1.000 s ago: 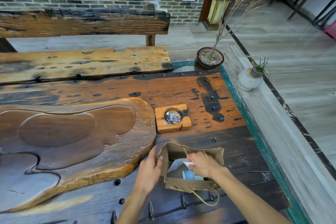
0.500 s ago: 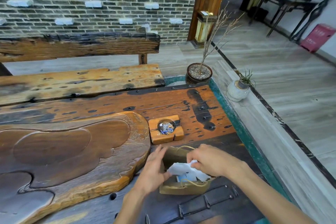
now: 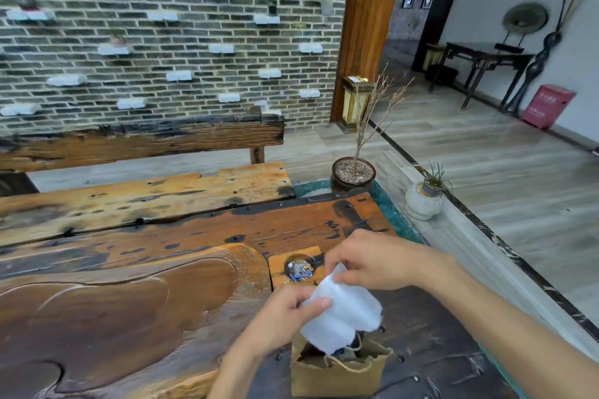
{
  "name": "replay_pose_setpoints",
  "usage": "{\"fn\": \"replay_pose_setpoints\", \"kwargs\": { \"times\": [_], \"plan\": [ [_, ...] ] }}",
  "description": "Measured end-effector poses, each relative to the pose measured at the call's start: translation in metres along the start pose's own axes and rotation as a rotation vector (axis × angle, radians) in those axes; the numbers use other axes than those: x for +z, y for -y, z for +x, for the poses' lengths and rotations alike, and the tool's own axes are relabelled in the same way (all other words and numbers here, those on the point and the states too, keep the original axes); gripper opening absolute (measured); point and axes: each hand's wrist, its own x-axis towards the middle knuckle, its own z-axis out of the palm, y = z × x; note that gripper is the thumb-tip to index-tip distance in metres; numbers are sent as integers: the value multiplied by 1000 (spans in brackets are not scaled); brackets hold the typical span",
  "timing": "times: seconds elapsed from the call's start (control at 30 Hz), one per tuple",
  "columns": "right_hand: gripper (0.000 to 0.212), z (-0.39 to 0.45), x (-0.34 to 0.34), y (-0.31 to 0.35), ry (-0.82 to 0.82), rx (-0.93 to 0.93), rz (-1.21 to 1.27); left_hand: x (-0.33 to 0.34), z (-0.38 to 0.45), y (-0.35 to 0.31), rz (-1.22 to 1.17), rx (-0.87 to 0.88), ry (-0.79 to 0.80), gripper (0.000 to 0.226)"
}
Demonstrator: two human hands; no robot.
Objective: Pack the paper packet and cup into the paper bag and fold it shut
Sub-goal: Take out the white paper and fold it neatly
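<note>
Dark, rough plank tabletop [image 3: 431,363] before a grey brick wall [image 3: 162,42]. Standing just under both hands: small brown paper bag with twine handles [image 3: 337,372], mouth open, something dark inside, possibly the cup, hard to tell. Held above that mouth: white crinkled paper packet [image 3: 343,311], pinched at its upper edge by right hand [image 3: 372,262], gripped at its near-left edge by left hand [image 3: 282,317]. Judged midway: packet not yet lowered in, fold still to make.
</note>
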Motion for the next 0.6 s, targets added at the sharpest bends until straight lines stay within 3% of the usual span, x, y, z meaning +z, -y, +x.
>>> {"fn": "replay_pose_setpoints", "kwargs": {
  "times": [0.17, 0.27, 0.33, 0.43, 0.5, 0.6],
  "plan": [
    [25, -8, 6, -4, -495, 112, 268, 1, -5, -11, -345, -23, -162, 56],
    [31, -20, 30, -10, -764, 389, 688, 1, -7, -21, -532, -26, -280, 45],
    [44, -30, 47, -9, -740, 543, 1104, 1, -10, -28, -638, -39, -340, 36],
    [66, -39, 72, 6, -403, 501, 1615, 1, -12, -33, -701, -45, -373, 35],
    [63, -41, 79, 16, -304, 456, 1680, 3, -14, -39, -710, -43, -355, 36],
    [52, -41, 77, 27, -385, 342, 1617, 8, -18, -43, -708, -36, -327, 34]
  ]
}}
